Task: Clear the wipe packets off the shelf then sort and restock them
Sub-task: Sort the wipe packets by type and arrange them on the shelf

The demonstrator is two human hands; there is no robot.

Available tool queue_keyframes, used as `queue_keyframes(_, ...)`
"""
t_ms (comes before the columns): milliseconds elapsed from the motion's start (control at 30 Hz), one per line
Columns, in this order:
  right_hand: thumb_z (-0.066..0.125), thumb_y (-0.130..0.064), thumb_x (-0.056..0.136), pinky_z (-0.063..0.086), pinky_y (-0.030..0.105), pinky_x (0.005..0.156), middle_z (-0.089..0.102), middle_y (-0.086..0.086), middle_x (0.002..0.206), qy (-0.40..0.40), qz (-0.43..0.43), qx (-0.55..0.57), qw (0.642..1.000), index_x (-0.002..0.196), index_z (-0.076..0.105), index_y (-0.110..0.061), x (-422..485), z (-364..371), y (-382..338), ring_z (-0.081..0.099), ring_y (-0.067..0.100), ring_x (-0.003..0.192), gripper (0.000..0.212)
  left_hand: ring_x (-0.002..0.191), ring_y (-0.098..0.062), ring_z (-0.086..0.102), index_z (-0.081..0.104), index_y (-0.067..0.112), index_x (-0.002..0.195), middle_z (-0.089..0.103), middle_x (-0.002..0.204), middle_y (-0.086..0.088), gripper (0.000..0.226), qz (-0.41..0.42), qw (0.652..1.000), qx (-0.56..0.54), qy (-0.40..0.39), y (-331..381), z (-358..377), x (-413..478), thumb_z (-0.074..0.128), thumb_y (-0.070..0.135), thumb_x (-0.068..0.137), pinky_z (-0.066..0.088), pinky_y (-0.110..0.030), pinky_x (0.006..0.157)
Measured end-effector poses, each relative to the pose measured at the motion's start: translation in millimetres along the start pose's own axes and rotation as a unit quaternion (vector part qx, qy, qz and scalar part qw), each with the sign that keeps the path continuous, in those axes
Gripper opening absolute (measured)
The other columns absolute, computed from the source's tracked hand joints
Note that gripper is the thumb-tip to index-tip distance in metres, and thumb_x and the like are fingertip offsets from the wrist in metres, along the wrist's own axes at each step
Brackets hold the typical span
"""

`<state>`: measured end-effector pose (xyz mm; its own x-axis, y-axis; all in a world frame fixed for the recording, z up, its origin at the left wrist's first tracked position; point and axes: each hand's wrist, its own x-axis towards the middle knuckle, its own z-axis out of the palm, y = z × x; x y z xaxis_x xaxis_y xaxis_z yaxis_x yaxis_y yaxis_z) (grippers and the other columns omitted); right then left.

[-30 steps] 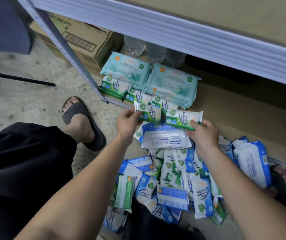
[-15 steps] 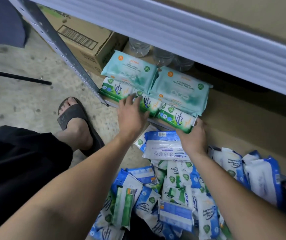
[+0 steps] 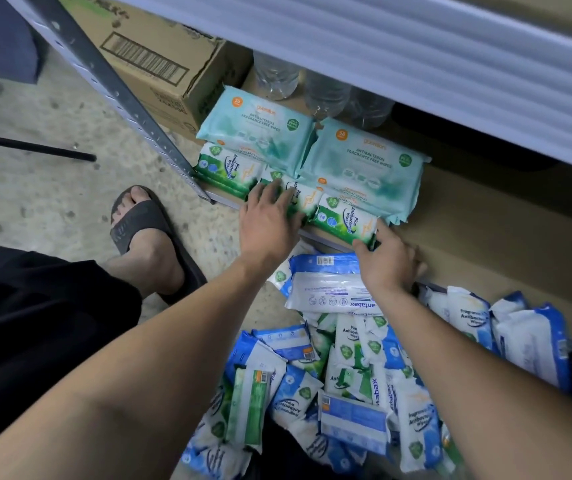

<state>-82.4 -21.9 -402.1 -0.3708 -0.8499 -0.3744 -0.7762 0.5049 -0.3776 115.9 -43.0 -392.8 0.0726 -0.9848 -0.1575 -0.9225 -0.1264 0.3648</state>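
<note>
Green-and-white pine packets stand in a row of three along the front edge of the brown shelf board [image 3: 485,237], at its left end by the grey metal upright [image 3: 104,84]. My left hand [image 3: 270,220] lies on the middle pine packet [image 3: 307,199]: the fingers [image 3: 286,195] are straight and a little spread, flat on its top face, and they grip nothing. The left pine packet [image 3: 227,168] lies just beside it, against the upright. My right hand [image 3: 386,261] is at the near right corner of the right pine packet [image 3: 345,218]. One fingertip touches the packet's front edge, and the other fingers bend down onto the bare board to the right. I cannot tell whether this hand pinches the packet or only touches it. Two stacks of big teal packs [image 3: 364,157] lie behind the row, touching it, with clear bottles [image 3: 326,95] and a cardboard box [image 3: 160,64] further back. On the floor [image 3: 35,202] below the shelf's front edge lies a loose pile [image 3: 347,375] of blue and green wipe packets, between my forearms. A large white antabax pack [image 3: 329,292] lies on top of the pile, just under my right wrist. More blue packets [image 3: 520,334] lean at the front edge further right.
</note>
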Motion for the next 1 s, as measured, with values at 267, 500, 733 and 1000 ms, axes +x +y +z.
queue_keyframes(267,0.075,-0.045,0.085,0.035,0.044,0.104,0.060,0.006,0.138,-0.009,-0.077,-0.007,0.997,0.146,0.048,-0.025,-17.2,-22.6,29.2,0.047,0.034,0.128,0.070,0.137,-0.031,0.038,0.057,0.015,0.135,0.050,0.146,-0.007,0.046,0.015,0.995,-0.062,0.073,-19.2,11.9,-34.6,0.056,0.037,0.095,0.035,-0.046,0.112)
queue_keyframes(500,0.075,-0.046,0.084,0.051,0.042,0.096,0.059,0.005,0.139,-0.098,-0.026,0.081,0.991,0.156,0.030,-0.031,-50.1,-20.4,70.9,0.056,0.031,0.124,0.087,0.097,-0.017,0.061,0.060,0.015,0.131,0.063,0.125,-0.006,0.044,-0.145,0.960,-0.214,-0.107,-3.4,45.2,-97.0,0.061,0.042,0.096,0.046,-0.026,0.084)
queue_keyframes(733,0.066,-0.034,0.095,0.051,0.034,0.087,0.048,0.004,0.151,-0.147,-0.013,0.097,0.984,0.160,0.013,-0.036,-60.0,-19.7,70.8,0.055,0.025,0.125,0.084,0.103,-0.025,0.066,0.049,0.016,0.136,0.066,0.122,-0.006,0.058,-0.276,0.890,-0.333,-0.143,4.4,62.3,-104.1,0.074,0.038,0.089,0.057,-0.045,0.088)
queue_keyframes(1000,0.064,-0.024,0.097,0.044,0.035,0.103,0.054,0.003,0.147,-0.105,-0.003,0.091,0.990,0.157,0.029,-0.034,-69.1,-46.7,79.4,0.055,0.027,0.127,0.069,0.099,-0.027,0.068,0.047,0.019,0.144,0.066,0.115,-0.007,0.060,-0.310,0.840,-0.404,-0.186,9.1,62.0,-116.8,0.072,0.035,0.091,0.061,-0.043,0.079)
